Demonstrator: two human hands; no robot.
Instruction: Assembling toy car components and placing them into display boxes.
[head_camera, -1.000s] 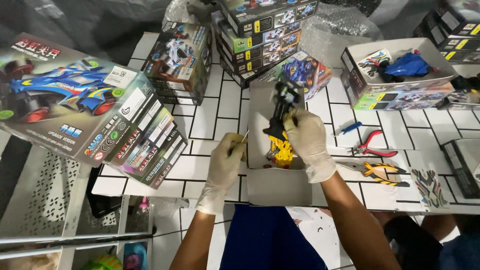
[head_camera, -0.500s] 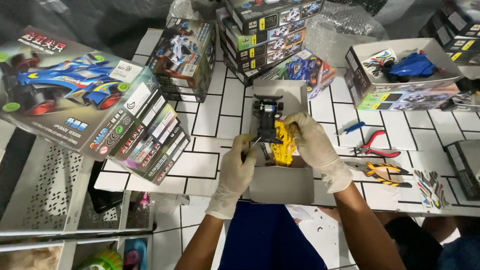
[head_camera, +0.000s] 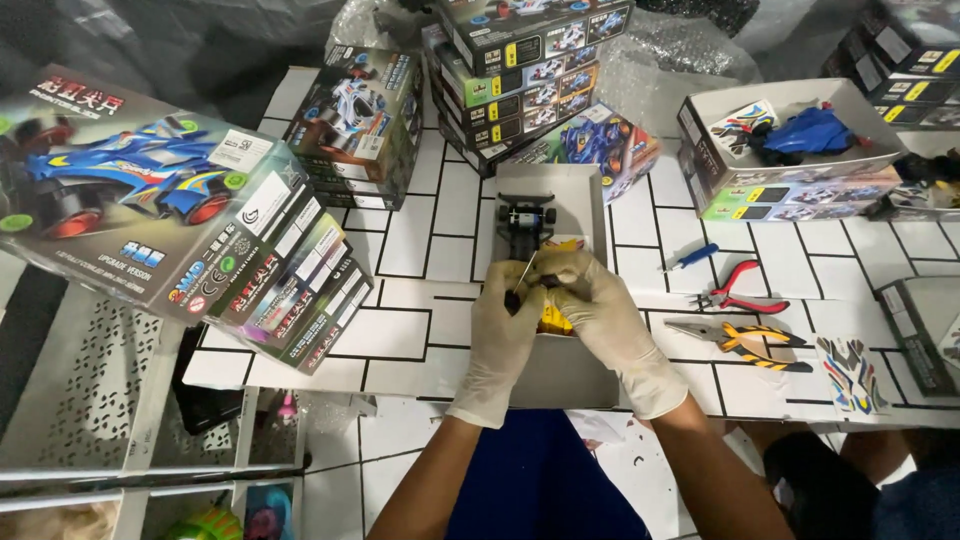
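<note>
White tiled tabletop (head_camera: 440, 215) crowded with toy-car kit boxes – big stack (head_camera: 170, 215) at left, more stacks (head_camera: 520, 70) at the back, an open box (head_camera: 790, 150) with a blue body shell (head_camera: 810, 130) at right. Grey tray (head_camera: 565, 330) sits in the middle, right in front of the person.

Progress, as a judgement: mid-assembly. Black chassis (head_camera: 524, 225) has its frame and some fittings on, but no body shell and no wheels visible – a fair bit left. Yellow parts (head_camera: 553, 318) lie loose in the tray.

Chassis is held just above the tray, between the two hands. Both hands gloved, forearms coming up from the lower edge, meeting at the chassis's near end. Right hand (head_camera: 590, 295) curls closed around the chassis end. Left hand (head_camera: 505, 310) pinches a thin tool (head_camera: 522, 275), tip angled up toward the chassis.

Red pliers (head_camera: 745, 290), yellow-black pliers (head_camera: 745, 340), small blue screwdriver (head_camera: 692, 258), sticker sheet (head_camera: 850, 375) lie untouched at right.
</note>
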